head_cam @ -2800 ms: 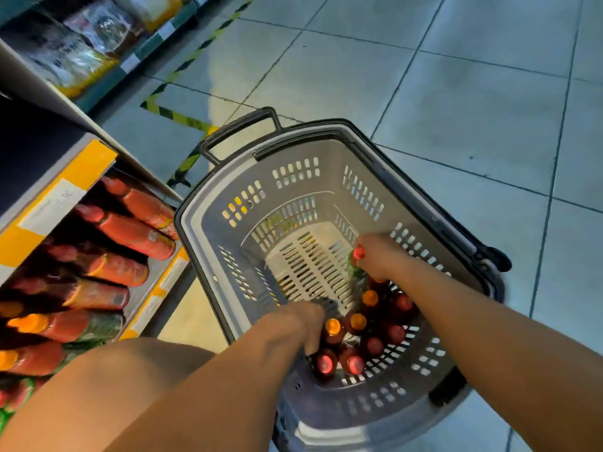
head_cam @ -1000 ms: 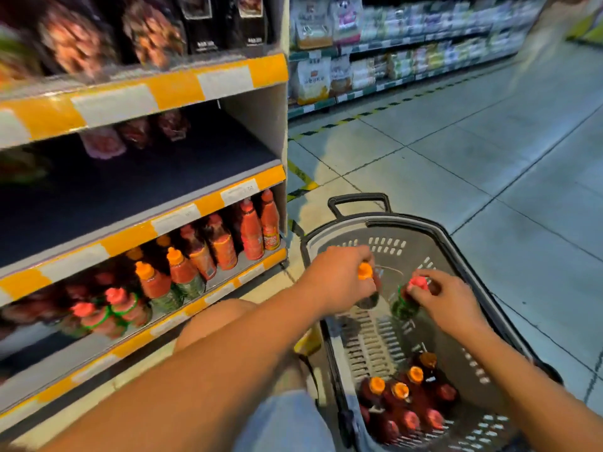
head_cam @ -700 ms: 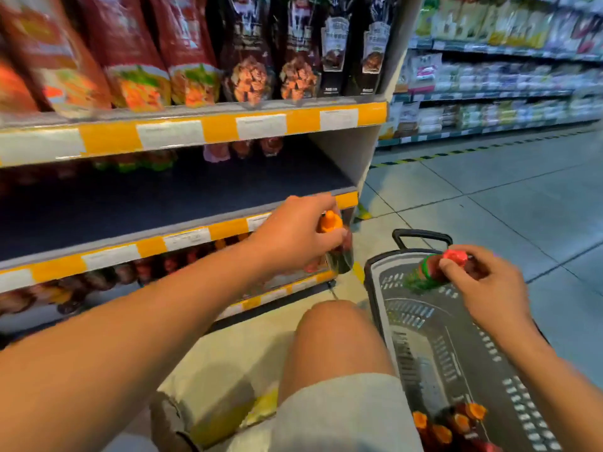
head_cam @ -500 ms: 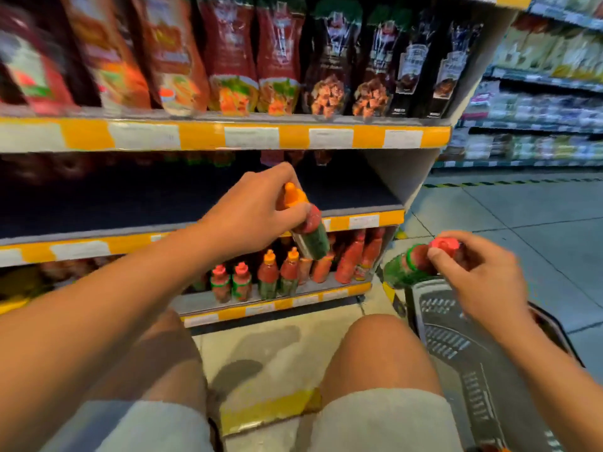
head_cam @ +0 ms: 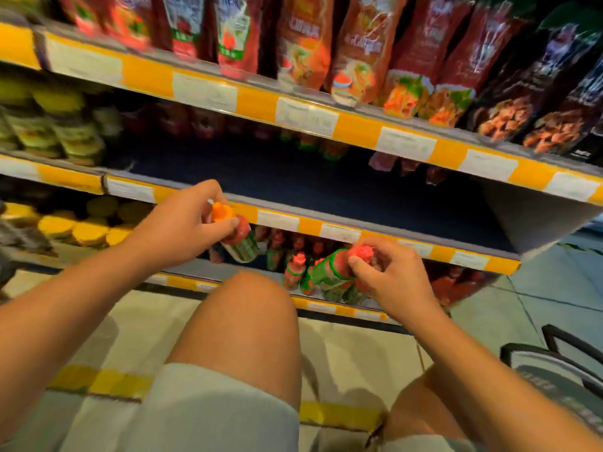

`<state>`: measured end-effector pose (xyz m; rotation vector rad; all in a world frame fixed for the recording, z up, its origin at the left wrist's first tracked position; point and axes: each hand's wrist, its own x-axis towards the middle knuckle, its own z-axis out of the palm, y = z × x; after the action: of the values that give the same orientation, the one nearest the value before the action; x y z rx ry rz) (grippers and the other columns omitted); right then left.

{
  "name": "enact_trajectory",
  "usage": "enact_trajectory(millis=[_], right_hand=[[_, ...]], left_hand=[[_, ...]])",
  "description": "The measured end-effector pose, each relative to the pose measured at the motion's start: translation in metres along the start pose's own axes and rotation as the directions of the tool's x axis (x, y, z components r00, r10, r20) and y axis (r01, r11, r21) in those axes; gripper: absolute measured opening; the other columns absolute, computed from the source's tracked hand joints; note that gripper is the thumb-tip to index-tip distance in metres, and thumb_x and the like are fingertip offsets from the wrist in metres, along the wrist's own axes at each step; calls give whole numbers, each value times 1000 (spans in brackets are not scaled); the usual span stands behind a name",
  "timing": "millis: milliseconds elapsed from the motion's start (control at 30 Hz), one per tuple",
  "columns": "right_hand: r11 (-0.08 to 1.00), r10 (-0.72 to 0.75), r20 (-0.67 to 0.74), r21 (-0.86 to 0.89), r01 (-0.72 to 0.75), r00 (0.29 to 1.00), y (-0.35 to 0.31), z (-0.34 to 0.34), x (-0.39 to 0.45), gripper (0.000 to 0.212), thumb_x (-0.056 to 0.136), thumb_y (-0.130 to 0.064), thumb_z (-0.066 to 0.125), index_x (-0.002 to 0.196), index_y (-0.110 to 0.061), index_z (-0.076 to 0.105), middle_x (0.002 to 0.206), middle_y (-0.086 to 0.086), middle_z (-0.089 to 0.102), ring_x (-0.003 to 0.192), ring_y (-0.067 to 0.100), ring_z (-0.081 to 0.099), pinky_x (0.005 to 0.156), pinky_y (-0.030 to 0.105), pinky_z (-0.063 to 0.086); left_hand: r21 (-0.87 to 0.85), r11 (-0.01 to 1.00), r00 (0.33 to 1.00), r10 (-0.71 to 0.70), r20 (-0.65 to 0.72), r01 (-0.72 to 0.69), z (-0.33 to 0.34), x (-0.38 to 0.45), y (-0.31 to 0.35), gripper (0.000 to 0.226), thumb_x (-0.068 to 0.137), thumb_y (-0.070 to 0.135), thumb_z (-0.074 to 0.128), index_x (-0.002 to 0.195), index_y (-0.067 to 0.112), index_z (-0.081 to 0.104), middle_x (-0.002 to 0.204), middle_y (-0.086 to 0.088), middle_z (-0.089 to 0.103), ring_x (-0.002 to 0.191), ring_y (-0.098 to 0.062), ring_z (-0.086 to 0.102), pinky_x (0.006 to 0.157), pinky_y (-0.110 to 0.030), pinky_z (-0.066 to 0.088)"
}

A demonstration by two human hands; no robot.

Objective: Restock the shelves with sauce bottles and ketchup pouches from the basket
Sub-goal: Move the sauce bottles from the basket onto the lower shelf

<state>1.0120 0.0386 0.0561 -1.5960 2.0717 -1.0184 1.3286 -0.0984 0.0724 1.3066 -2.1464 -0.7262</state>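
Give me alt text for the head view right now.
Each hand holds a sauce bottle by its cap end before the shelves: left hand an orange-capped bottle, right hand a red-capped bottle. Ketchup pouches fill the top shelf; the basket sits lower right.

Yellow-edged shelves (head_cam: 306, 120) are carrying stock: pouches (head_cam: 303, 40) standing on the top tier, sauce bottles (head_cam: 295, 272) crowding the bottom one, jars (head_cam: 75, 138) sitting at left, basket (head_cam: 554, 376) resting on the tiled floor (head_cam: 342, 360).

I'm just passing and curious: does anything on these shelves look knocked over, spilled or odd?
Nothing stands out. The only tilted bottles are the orange-capped bottle in the left hand and the red-capped bottle in the right hand.
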Motion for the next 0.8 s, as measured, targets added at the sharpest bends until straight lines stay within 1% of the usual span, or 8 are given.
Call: enact_trajectory(millis=[100,200,267,400,500,633,700,800], right_hand=[[999,28,69,13,-29,997,2,43,17,16,83,-35,78,98,-39,73,83,-4,73,77,17,68,75,47,58],[998,64,113,-8,-63,992,7,78,30,12,85,-34,78,95,-39,73,76,-3,71,70,13,65,70,44,58],[996,86,131,-2,-87,988,13,100,37,13,87,-34,77,98,-37,73,76,-4,71,70,15,67,69,44,59],[991,131,166,4,-134,977,28,138,51,20,87,-34,77,106,-33,74,81,-7,73,74,13,69,74,44,60],[984,173,170,7,-177,970,37,159,62,18,88,-31,77,106,-33,73,84,-10,72,79,11,68,74,39,60],[974,222,155,19,-228,963,53,180,76,15,90,-29,75,97,-40,69,82,-9,70,79,15,68,74,35,55],[969,243,153,13,-248,958,58,186,81,16,91,-28,74,98,-40,67,85,-11,70,84,16,67,77,35,54],[962,268,162,1,-272,950,67,196,88,15,94,-26,72,107,-34,68,90,-15,68,88,10,65,75,27,48]], left_hand=[[-35,993,993,-117,-7,116,14,1,-40,25,89,36,78,89,28,54,70,-4,68,62,-24,67,61,-50,58],[-140,967,976,-216,-4,213,34,4,-71,25,87,32,80,86,27,56,68,-3,68,56,-16,69,59,-46,60],[-178,946,961,-277,-4,272,49,7,-85,24,87,31,80,85,25,57,67,-5,69,56,-13,69,62,-46,61],[-219,908,931,-366,5,358,82,19,-107,26,86,34,81,85,22,58,63,-3,68,60,-16,69,63,-47,58],[-236,890,915,-402,0,391,105,33,-119,25,84,36,81,85,24,59,68,-4,67,67,-23,67,63,-46,54],[-217,887,913,-404,62,407,133,53,-130,23,88,31,80,92,22,59,79,-4,66,75,-23,64,64,-39,51],[-203,896,918,-384,94,395,146,64,-133,22,89,28,79,96,19,60,84,-5,67,81,-24,66,72,-45,56],[-172,891,907,-405,113,420,166,82,-141,22,90,32,78,99,19,63,88,-1,68,84,-22,66,79,-49,58]])
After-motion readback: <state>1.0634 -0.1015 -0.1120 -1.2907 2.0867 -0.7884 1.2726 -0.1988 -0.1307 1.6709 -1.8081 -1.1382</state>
